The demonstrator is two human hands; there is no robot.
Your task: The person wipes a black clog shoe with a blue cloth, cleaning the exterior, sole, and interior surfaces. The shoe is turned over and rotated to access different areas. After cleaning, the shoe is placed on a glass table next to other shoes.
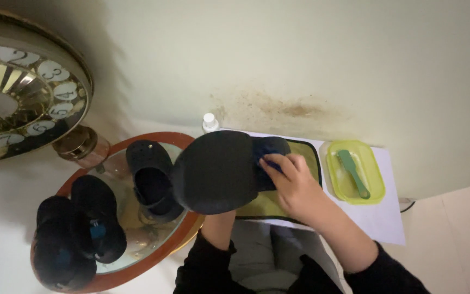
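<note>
Item — dark clog (216,171), sole up over the yellow-green mat (305,158): we are propping it from beneath with our left hand (218,220), grip hidden, right hand (292,182) pressing a blue cloth (270,149) to it — probably light, stiffly rubbery, best held at the heel.

A dark navy clog (216,171), a blue cloth (267,155), an olive-green mat (305,158) edged black, a lime tray (373,188) holding a green brush (353,173), white paper (384,223).
</note>
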